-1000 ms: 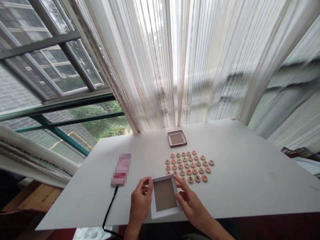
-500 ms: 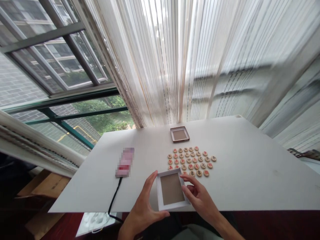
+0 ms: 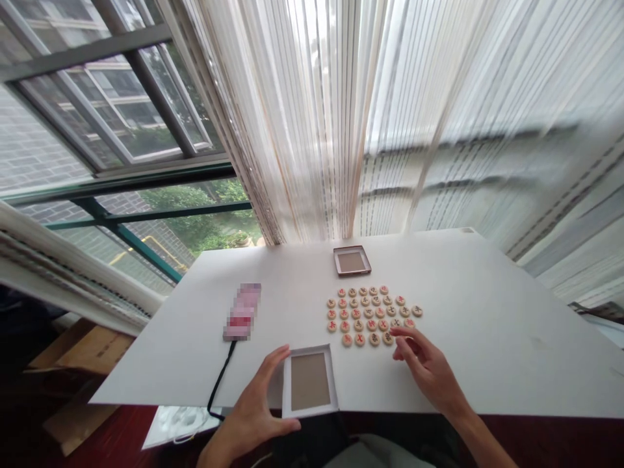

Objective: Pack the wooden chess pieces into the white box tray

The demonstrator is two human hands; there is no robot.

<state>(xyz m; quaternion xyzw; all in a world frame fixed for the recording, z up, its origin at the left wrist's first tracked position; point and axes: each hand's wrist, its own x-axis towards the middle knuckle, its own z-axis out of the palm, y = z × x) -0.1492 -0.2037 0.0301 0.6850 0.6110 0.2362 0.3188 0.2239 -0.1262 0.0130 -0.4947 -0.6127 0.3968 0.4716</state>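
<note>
Bright daylight comes through the curtain [image 3: 341, 117] and window [image 3: 97, 130], glowing white at the top. The table [image 3: 487, 325] is evenly lit with faint shadows. Edges bend and the right side is blurred.

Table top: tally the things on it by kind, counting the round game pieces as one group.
Box trays: 2, the white box tray and the brown box tray
Group of game pieces: 1
Pink device: 1
Black cable: 1
Total: 5
</note>
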